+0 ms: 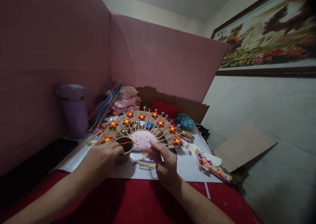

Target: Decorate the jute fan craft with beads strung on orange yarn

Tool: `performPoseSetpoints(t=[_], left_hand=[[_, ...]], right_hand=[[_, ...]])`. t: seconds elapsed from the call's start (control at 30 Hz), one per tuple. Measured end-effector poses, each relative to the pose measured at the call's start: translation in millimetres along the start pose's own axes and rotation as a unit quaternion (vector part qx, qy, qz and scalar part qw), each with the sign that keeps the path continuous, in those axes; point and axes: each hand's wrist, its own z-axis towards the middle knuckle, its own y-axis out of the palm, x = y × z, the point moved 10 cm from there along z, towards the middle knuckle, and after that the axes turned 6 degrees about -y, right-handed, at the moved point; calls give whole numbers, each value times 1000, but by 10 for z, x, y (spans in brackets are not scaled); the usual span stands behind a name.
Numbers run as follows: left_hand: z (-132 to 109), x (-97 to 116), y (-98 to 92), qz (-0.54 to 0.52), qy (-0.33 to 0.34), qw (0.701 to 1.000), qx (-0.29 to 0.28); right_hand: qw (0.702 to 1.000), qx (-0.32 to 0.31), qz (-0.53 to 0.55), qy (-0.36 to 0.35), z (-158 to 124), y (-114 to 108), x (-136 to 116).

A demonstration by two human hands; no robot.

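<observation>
Thread (127, 142), thin and orange, is pinched by the left hand (106, 155) and crosses the round brown cup (124, 158) at its three o'clock; the right hand's (165, 161) grip I cannot tell.

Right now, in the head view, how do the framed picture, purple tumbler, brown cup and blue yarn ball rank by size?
1. Framed picture, cut off by the image edge
2. Purple tumbler
3. Brown cup and blue yarn ball: unranked, since they look close in size and the left hand partly covers the cup.
</observation>
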Motion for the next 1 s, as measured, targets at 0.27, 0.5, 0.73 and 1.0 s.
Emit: performPoseSetpoints(t=[0.27, 0.5, 0.73, 1.0], left_hand=[[204, 202, -275, -257, -60, 964, 43], [321, 628, 629, -739, -255, 592, -195], [343, 618, 707, -790, -258, 528, -174], [168, 626, 645, -779, -206, 579, -124]], right_hand=[[979, 102, 41, 173, -136, -128, 399], [995, 73, -67, -22, 29, -220, -55], [998, 17, -57, -24, 33, -125, -73], [1000, -6, 3, 24, -12, -74, -160]])
